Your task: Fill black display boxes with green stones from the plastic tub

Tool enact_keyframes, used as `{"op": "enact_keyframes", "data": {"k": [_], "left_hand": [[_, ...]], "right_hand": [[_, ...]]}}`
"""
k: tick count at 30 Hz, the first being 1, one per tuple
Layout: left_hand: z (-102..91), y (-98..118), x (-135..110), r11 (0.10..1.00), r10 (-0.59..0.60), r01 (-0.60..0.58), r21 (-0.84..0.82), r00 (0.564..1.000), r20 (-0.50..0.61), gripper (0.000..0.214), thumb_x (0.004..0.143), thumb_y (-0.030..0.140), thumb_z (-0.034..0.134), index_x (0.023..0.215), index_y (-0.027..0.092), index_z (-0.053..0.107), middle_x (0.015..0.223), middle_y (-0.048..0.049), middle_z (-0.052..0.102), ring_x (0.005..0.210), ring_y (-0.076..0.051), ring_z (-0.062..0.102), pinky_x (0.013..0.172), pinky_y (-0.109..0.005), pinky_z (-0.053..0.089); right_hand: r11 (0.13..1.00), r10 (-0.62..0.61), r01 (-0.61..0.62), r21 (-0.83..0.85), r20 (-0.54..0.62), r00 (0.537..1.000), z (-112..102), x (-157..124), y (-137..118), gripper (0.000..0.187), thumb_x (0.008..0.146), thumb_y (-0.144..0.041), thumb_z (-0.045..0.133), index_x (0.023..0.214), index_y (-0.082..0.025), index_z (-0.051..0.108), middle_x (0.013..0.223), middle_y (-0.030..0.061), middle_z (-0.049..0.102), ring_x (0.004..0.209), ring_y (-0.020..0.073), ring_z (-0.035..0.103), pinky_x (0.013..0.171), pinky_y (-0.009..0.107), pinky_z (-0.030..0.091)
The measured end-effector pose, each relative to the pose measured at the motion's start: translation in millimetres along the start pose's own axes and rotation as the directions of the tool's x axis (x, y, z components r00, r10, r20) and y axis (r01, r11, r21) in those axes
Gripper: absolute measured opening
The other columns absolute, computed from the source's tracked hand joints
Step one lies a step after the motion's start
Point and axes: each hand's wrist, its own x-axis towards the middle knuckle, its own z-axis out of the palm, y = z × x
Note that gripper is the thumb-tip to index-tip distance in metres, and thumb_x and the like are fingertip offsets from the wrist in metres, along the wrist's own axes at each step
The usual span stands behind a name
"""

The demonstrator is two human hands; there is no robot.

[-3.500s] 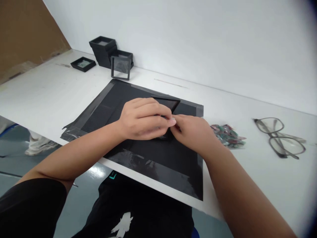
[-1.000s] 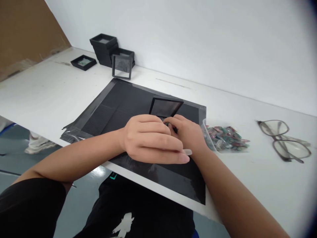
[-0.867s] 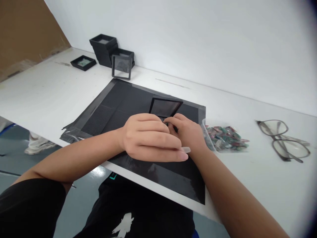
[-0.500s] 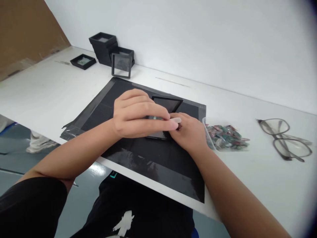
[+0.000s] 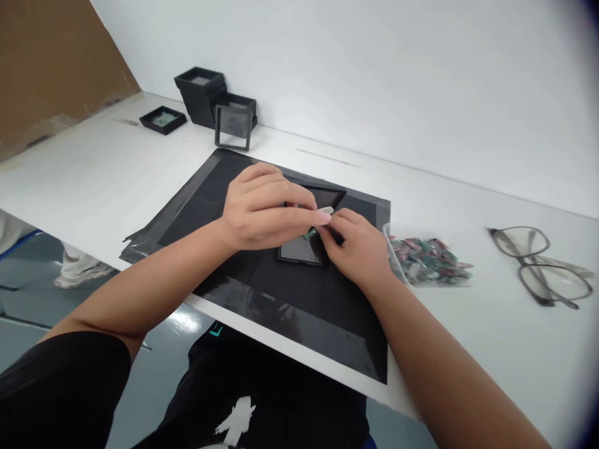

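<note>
A black hinged display frame [image 5: 304, 252] with clear film lies open on the black mat [image 5: 262, 280], its second half tilted up behind my fingers. Over it, my left hand [image 5: 266, 209] is closed in a pinch. A pale, narrow sliver [image 5: 333, 211] shows at those fingertips; whether it is a nail or a held piece is unclear. My right hand [image 5: 360, 246] comes in from the other side, thumb and fingers drawn together beside the left fingertips. Just under the pinch a small greenish piece [image 5: 309, 233] shows, partly hidden. What each hand grips is covered by the fingers.
A clear plastic box [image 5: 395, 255] of small red and green wrapped pieces [image 5: 425, 259] stands right of the mat. Eyeglasses [image 5: 538, 262] lie farther right. Stacked black frames [image 5: 201, 96], an upright frame [image 5: 233, 128] and a flat frame [image 5: 163, 119] sit near the wall.
My left hand has shifted slightly right and up, uncovering more of the film and the greenish piece. The right hand's fingers have drawn up toward the left fingertips. The view moved a little.
</note>
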Motion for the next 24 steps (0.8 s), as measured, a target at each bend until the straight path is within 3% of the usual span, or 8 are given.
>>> {"op": "enact_keyframes", "data": {"k": [4, 10, 15, 21, 24], "left_hand": [[1.7, -1, -4, 0.995, -0.073, 0.061, 0.08, 0.983, 0.166, 0.004, 0.089, 0.033, 0.066, 0.088, 0.033, 0.069, 0.077, 0.0102, 0.074, 0.057, -0.007, 0.059, 0.072, -0.029, 0.048], [3.0, -1, -4, 1.0, -0.024, 0.025, -0.013, 0.999, 0.039, 0.015, 0.086, 0.029, 0.07, 0.1, 0.034, 0.067, 0.081, 0.0111, 0.075, 0.059, -0.007, 0.061, 0.07, -0.027, 0.049], [2.0, 0, -5, 0.997, -0.065, 0.069, -0.027, 0.99, 0.122, 0.015, 0.089, 0.03, 0.066, 0.102, 0.038, 0.066, 0.082, 0.0114, 0.074, 0.06, -0.007, 0.062, 0.071, -0.029, 0.049], [3.2, -3, -10, 0.989, -0.141, 0.149, -0.025, 0.969, 0.205, 0.011, 0.092, 0.032, 0.062, 0.099, 0.038, 0.067, 0.081, 0.0096, 0.074, 0.063, -0.009, 0.064, 0.07, -0.032, 0.047], [5.0, -6, -12, 0.982, -0.163, 0.178, -0.068, 0.969, 0.184, 0.013, 0.091, 0.029, 0.063, 0.101, 0.038, 0.066, 0.082, 0.01, 0.074, 0.068, -0.009, 0.066, 0.072, -0.031, 0.048]], "right_hand": [[1.0, -0.015, 0.015, 0.017, -0.036, 0.999, -2, 1, -1, 0.025, 0.1, -0.033, 0.051, 0.101, -0.022, 0.074, 0.092, 0.0048, 0.071, 0.093, 0.0206, 0.066, 0.07, 0.03, 0.045], [0.998, 0.009, -0.007, -0.068, 0.032, 0.999, -3, 0, -3, 0.027, 0.096, -0.042, 0.057, 0.097, -0.02, 0.074, 0.094, 0.0069, 0.072, 0.095, 0.0244, 0.064, 0.063, 0.031, 0.041], [0.999, -0.021, 0.022, -0.046, 0.02, 1.0, 1, 1, 1, 0.027, 0.095, -0.04, 0.057, 0.094, -0.02, 0.076, 0.09, 0.0069, 0.072, 0.091, 0.0246, 0.065, 0.065, 0.032, 0.042], [0.994, -0.107, 0.106, -0.012, -0.022, 0.994, 0, -1, 1, 0.026, 0.096, -0.035, 0.056, 0.106, -0.02, 0.075, 0.085, 0.0055, 0.072, 0.087, 0.0223, 0.066, 0.068, 0.032, 0.045], [0.993, -0.115, 0.115, 0.015, -0.029, 0.993, 4, -2, 0, 0.026, 0.096, -0.039, 0.059, 0.104, -0.022, 0.077, 0.089, 0.005, 0.074, 0.089, 0.0215, 0.067, 0.07, 0.031, 0.046]]}}
